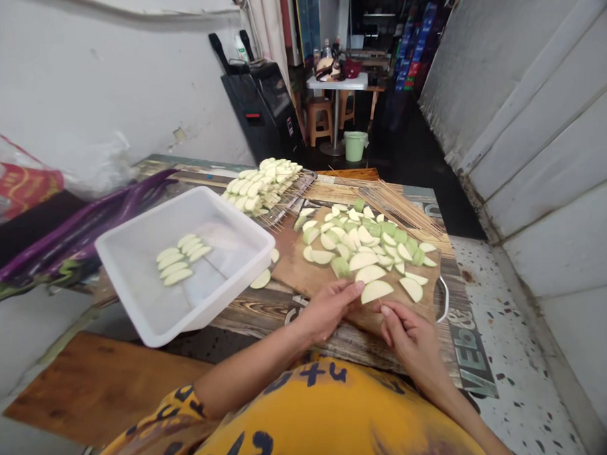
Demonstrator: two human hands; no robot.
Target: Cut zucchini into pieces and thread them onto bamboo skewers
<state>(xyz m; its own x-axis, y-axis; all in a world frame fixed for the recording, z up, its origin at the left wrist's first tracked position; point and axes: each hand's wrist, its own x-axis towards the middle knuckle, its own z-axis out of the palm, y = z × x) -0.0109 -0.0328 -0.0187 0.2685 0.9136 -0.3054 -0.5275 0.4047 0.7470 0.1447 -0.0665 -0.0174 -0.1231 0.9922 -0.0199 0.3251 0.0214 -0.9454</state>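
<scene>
My left hand pinches a pale half-moon vegetable slice between thumb and fingers, near the front edge of the wooden cutting board. My right hand is closed just to the right, its thumb and fingertips gripping a thin wooden skewer whose tip meets the slice's lower edge. Most of that skewer is hidden by the right hand. Loose green-skinned slices are heaped over the board. Inside a white plastic tub on the left lie two skewers of slices.
Behind the tub, finished skewers are piled on a metal tray. Bare wooden skewers lie behind the board at right. Long purple eggplants rest at far left. A metal handle juts from the board's right side.
</scene>
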